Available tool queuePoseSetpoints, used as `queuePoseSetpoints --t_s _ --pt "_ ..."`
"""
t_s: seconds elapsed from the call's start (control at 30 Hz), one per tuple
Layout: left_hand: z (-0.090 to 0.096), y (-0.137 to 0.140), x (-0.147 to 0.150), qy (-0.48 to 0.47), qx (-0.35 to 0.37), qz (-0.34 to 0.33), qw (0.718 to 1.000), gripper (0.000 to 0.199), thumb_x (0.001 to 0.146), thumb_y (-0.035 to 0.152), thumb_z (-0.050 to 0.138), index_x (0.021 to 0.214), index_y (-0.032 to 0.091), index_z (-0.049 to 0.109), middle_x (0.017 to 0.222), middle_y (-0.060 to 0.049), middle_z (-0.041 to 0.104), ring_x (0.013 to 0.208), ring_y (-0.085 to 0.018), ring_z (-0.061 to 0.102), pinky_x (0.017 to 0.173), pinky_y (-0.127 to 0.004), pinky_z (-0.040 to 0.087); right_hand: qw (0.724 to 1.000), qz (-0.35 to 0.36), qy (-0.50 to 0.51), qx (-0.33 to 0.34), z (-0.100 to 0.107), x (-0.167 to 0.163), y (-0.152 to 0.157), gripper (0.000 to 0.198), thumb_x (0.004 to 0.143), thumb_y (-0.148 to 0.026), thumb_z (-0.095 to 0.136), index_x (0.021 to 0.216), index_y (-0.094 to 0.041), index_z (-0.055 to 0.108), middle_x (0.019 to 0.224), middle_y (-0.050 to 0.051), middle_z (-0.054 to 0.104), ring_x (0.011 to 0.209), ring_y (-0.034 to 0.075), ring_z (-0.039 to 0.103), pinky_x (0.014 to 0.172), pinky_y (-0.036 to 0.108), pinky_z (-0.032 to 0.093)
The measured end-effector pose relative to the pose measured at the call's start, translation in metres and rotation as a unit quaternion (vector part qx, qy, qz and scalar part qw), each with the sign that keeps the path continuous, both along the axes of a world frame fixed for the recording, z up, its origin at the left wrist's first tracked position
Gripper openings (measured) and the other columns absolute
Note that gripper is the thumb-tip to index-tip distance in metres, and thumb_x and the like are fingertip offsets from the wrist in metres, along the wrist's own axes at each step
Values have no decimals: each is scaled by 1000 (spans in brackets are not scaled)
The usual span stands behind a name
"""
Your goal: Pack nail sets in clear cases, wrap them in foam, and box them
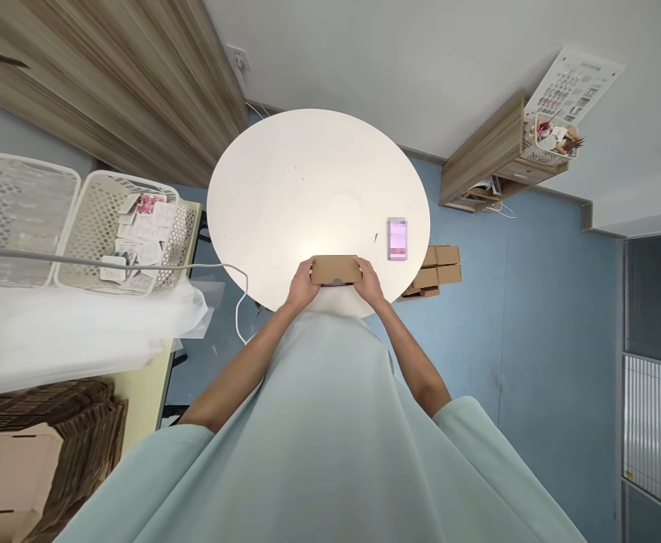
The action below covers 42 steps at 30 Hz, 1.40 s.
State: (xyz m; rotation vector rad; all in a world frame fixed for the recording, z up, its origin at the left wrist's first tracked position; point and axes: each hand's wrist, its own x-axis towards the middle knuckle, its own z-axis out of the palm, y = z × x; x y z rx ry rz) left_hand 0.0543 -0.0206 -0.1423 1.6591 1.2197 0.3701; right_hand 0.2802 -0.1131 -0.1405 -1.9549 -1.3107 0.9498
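A small brown cardboard box (pixel 336 269) is held near the front edge of the round white table (pixel 308 181). My left hand (pixel 303 284) grips its left end, and my right hand (pixel 369 282) grips the right end. The box looks closed, with a small notch in the middle of its near side. I cannot tell whether it rests on the tabletop or is lifted just above it. Its underside and some of my fingertips are hidden. To the right of the box lies a phone (pixel 397 239) with a lit, pixelated screen.
At the left, a side table (pixel 143 392) bears white baskets (pixel 75 226), one holding cards, plus white plastic sheeting (pixel 70 332) and flattened cardboard (pixel 81 445). A cable (pixel 206 265) reaches the round table. Stacked brown boxes (pixel 441 268) stand right of it, beyond them a wooden cabinet (pixel 489 154).
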Motion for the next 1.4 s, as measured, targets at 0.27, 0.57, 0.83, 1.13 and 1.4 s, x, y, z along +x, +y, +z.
queuePoseSetpoints --t_s 0.27,0.57,0.83,1.13,1.4 --pt "8 -25 -25 58 112 -51 991 83 95 27 70 170 20 37 177 -18 38 164 -36 38 132 -56 40 996 5 -91 -18 19 -8 -39 76 103 -25 58 174 -21 33 176 17 40 165 31 38 133 53 43" --pt "28 -33 -27 128 97 -56 986 49 106 21 44 153 23 61 148 -10 72 133 -30 69 113 -44 54 986 37 -149 -71 35 -19 -49 54 112 -21 40 165 -23 51 156 12 67 142 28 64 116 44 55" --pt "23 -41 -24 247 12 -123 961 36 105 20 46 129 25 72 97 -11 81 91 -34 75 81 -38 51 937 95 -230 -245 35 -33 -51 50 113 -20 45 162 -23 49 114 10 83 100 28 78 85 32 54" --pt "-1 -48 -23 198 -30 -65 978 41 94 22 62 132 23 74 110 -11 82 103 -33 75 91 -37 54 942 105 -204 -243 21 -36 -58 46 114 -33 51 157 -19 51 127 13 81 111 29 77 88 33 55" --pt "-11 -52 -23 172 -40 -34 984 48 98 25 55 144 22 67 126 -12 82 120 -31 76 103 -39 56 981 -27 -63 -179 -7 -32 -61 37 110 -19 50 146 -23 61 137 10 79 122 23 78 102 35 60"
